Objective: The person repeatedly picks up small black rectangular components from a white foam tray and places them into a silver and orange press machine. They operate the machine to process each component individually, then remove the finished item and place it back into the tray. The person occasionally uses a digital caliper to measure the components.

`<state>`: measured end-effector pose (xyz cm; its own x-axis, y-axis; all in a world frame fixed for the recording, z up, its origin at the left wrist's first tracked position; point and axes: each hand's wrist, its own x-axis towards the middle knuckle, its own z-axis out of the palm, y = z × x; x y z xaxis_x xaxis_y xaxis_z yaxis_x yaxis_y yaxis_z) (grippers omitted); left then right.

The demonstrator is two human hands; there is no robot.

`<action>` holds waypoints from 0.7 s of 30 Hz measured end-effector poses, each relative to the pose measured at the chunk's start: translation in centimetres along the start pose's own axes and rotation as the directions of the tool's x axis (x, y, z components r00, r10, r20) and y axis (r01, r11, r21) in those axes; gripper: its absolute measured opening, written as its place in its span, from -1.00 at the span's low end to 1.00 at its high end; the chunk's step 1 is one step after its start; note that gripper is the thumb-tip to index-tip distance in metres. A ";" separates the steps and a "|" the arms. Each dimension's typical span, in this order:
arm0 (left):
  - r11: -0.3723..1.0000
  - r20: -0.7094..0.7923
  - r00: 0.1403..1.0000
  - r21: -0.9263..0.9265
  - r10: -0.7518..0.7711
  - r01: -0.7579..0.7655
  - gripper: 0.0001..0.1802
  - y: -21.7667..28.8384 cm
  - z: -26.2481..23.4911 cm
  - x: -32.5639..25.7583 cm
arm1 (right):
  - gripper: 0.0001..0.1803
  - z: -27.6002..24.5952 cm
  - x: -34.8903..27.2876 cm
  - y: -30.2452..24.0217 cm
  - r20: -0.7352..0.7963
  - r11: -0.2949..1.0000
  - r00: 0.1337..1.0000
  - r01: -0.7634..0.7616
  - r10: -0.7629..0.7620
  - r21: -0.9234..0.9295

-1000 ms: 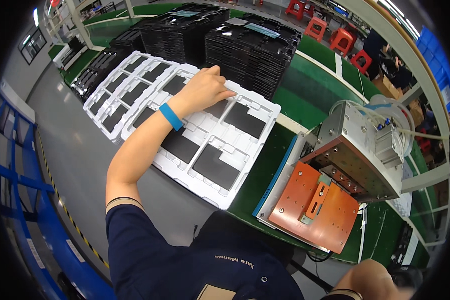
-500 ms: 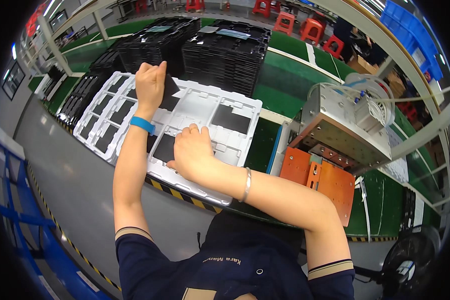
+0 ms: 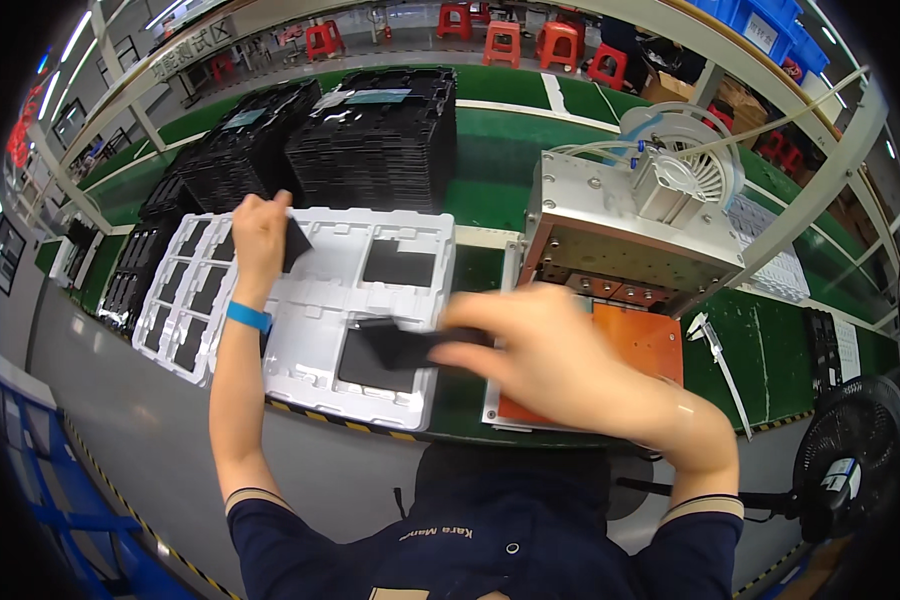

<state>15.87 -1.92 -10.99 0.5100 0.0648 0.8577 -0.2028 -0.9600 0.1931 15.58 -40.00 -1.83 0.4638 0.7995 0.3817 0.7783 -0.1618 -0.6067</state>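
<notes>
Left hand [image 3: 260,232] pinches one dark panel [image 3: 295,243], right hand [image 3: 540,350] grips another panel [image 3: 405,345] above the white tray [image 3: 315,330]; held by edges, either could slip and scratch.

Two white trays [image 3: 370,290] (side by side), five red stools [image 3: 530,35], one fan [image 3: 850,455].

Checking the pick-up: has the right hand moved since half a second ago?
Yes. The right hand has shifted right off the white tray toward the orange plate, holding a dark panel.
</notes>
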 end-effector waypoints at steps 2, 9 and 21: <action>0.994 0.185 0.977 -0.034 0.105 -0.100 -0.61 4.5 1.2 -0.2 | -0.70 -5.1 -5.1 0.8 -0.011 0.981 0.982 -0.190 0.190 0.033; 0.978 0.525 0.826 -0.135 0.206 -0.158 -0.64 14.4 5.9 -1.0 | -0.73 -8.4 -17.5 7.0 -0.056 0.623 0.702 -0.589 0.710 0.514; 0.657 0.519 0.406 -0.634 0.753 -0.408 -0.30 29.2 3.5 -0.8 | -0.74 -3.7 -15.1 9.5 -0.281 0.922 0.956 -0.183 0.085 -0.342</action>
<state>12.49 -31.00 -7.69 0.4880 -0.8374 0.2462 -0.8713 -0.4843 0.0794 17.52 -55.71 -10.74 0.6287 0.5882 0.5087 0.7774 -0.4930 -0.3907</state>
